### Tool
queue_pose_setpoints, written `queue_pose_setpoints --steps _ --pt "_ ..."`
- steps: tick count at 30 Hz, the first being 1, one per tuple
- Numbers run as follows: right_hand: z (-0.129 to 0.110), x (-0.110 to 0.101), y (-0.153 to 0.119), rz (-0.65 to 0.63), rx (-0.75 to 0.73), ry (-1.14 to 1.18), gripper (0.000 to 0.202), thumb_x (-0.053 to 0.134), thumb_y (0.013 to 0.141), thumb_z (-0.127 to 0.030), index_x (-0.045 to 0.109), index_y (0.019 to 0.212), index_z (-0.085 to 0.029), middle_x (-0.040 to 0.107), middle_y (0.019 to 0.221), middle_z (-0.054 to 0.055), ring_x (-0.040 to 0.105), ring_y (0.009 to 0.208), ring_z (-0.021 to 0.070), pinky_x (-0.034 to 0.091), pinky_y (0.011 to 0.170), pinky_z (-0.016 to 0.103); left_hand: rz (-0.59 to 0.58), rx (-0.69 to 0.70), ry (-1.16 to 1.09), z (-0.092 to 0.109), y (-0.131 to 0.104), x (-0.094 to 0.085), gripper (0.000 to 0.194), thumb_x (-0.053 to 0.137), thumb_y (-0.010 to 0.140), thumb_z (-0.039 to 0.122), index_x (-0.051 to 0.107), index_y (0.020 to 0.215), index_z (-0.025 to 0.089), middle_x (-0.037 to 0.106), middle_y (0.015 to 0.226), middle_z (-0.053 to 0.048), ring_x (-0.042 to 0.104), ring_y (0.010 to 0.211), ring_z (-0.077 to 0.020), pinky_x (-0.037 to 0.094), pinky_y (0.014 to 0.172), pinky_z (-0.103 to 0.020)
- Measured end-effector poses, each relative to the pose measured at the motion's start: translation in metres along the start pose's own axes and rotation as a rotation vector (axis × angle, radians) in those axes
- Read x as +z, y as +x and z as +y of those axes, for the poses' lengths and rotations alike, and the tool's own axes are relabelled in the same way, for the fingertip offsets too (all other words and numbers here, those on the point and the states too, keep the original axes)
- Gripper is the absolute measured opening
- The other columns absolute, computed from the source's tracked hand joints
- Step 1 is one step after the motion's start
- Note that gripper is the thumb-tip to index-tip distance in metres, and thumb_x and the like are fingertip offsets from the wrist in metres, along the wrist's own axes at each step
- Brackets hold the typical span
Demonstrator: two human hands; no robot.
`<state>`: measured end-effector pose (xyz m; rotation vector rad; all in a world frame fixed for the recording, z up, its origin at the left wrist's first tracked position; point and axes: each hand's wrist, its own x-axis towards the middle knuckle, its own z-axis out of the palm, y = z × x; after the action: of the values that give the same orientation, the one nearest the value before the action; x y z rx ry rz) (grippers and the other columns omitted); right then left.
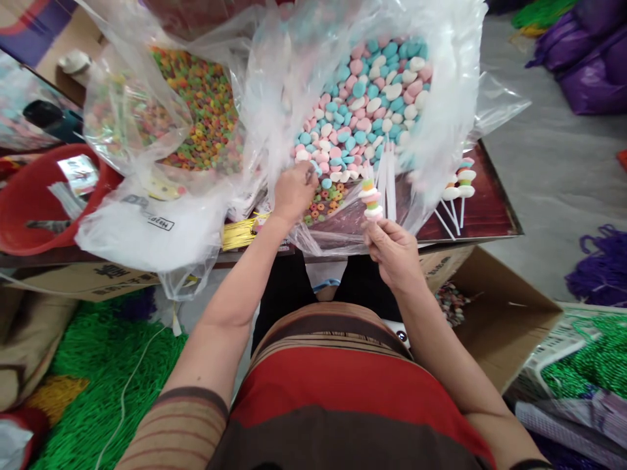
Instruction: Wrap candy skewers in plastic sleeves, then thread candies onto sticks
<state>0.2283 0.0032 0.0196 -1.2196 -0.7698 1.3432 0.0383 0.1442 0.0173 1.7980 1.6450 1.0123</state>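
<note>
My right hand (394, 253) is closed round the lower part of a candy skewer (371, 201), which stands upright with white, pink, green and orange pieces stacked on it. My left hand (295, 191) reaches to the near left edge of a pile of pink, white and blue candies (362, 111) in a clear plastic bag; its fingertips are curled at a pale blue piece (316, 168). Small ring candies (326, 202) lie just right of that hand. White sticks (389, 179) rest between the pile and my right hand.
Finished skewers (459, 183) lie at the table's (490, 209) right end. A bag of colourful ring candies (203, 108), a red basin (29, 215) and yellow ties (238, 234) are on the left. An open cardboard box (509, 313) stands below right, beside a basket of green strands (588, 359).
</note>
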Motion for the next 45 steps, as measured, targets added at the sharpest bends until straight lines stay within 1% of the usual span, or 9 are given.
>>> queue_pose_setpoints --steps 4,9,13,17,21,26,32,40,45 --pt "-0.008 0.015 0.021 0.055 -0.086 -0.011 0.039 0.088 0.072 -0.055 0.071 0.081 -0.021 0.047 0.060 -0.006 0.032 0.048 0.0054 0.020 0.043 0.023 -0.135 -0.205 -0.538 0.020 -0.029 -0.011 0.010 0.076 0.082 0.028 0.069 0.080 0.021 0.065 0.069 0.002 0.060 0.065 -0.0124 0.048 0.067 -0.025" --pt "-0.008 0.035 0.044 -0.059 -0.153 -0.070 0.044 0.086 0.072 -0.059 0.075 0.094 -0.023 0.055 0.067 -0.002 0.047 0.059 0.0106 0.026 0.045 0.024 -0.299 -0.356 -0.785 0.039 -0.057 -0.011 0.018 0.082 0.079 0.028 0.067 0.078 0.019 0.063 0.065 0.004 0.054 0.053 -0.0065 0.043 0.053 -0.020" --pt "-0.006 0.033 0.047 -0.078 -0.145 -0.110 0.045 0.083 0.074 -0.063 0.070 0.089 -0.022 0.056 0.068 -0.002 0.046 0.056 0.0101 0.025 0.044 0.025 -0.291 -0.374 -0.865 0.031 -0.061 -0.006 0.021 0.085 0.081 0.033 0.070 0.087 0.019 0.061 0.065 0.005 0.055 0.053 -0.0071 0.040 0.052 -0.021" --pt "-0.011 0.030 0.039 -0.130 -0.055 -0.056 0.043 0.083 0.076 -0.060 0.063 0.084 -0.023 0.056 0.067 -0.004 0.030 0.045 0.0046 0.020 0.042 0.024 -0.111 -0.376 -0.912 0.024 -0.063 0.007 0.025 0.087 0.081 0.036 0.068 0.086 0.020 0.066 0.071 0.004 0.061 0.062 -0.0081 0.046 0.061 -0.022" --pt "-0.009 0.039 0.032 -0.156 -0.015 -0.020 0.040 0.080 0.081 -0.057 0.058 0.086 -0.024 0.057 0.067 -0.005 0.027 0.042 0.0035 0.019 0.041 0.024 -0.035 -0.339 -0.950 0.028 -0.072 0.022 0.026 0.078 0.088 0.045 0.068 0.085 0.021 0.070 0.077 0.004 0.066 0.070 -0.0092 0.053 0.071 -0.024" --pt "0.001 0.043 0.036 -0.113 -0.060 -0.071 0.041 0.076 0.085 -0.060 0.058 0.096 -0.025 0.054 0.067 -0.006 0.031 0.043 0.0042 0.021 0.041 0.024 -0.086 -0.333 -0.953 0.035 -0.082 0.021 0.034 0.075 0.088 0.056 0.069 0.087 0.022 0.073 0.080 0.000 0.070 0.077 -0.0128 0.057 0.074 -0.026" --pt "-0.002 0.035 0.033 -0.183 -0.047 -0.007 0.051 0.079 0.080 -0.068 0.057 0.095 -0.025 0.056 0.070 -0.006 0.030 0.044 0.0036 0.020 0.042 0.023 -0.182 -0.277 -0.997 0.030 -0.078 0.015 0.036 0.092 0.072 0.041 0.072 0.093 0.020 0.070 0.075 0.004 0.064 0.066 -0.0086 0.054 0.070 -0.024" --pt "-0.007 0.035 0.028 -0.162 -0.111 0.033 0.049 0.074 0.084 -0.070 0.058 0.088 -0.024 0.060 0.073 -0.004 0.030 0.045 0.0038 0.020 0.041 0.023 -0.170 -0.317 -1.023 0.027 -0.077 0.017 0.041 0.093 0.070 0.047 0.071 0.089 0.018 0.073 0.078 0.004 0.066 0.070 -0.0065 0.053 0.070 -0.019" --pt "-0.008 0.026 0.001 -0.163 -0.072 -0.053 0.040 0.070 0.090 -0.062 0.064 0.088 -0.023 0.061 0.063 -0.004 0.032 0.041 0.0051 0.020 0.039 0.023 -0.136 -0.390 -1.044 0.025 -0.075 0.011 0.038 0.090 0.075 0.045 0.068 0.093 0.019 0.076 0.084 0.001 0.074 0.079 -0.0119 0.058 0.070 -0.021"
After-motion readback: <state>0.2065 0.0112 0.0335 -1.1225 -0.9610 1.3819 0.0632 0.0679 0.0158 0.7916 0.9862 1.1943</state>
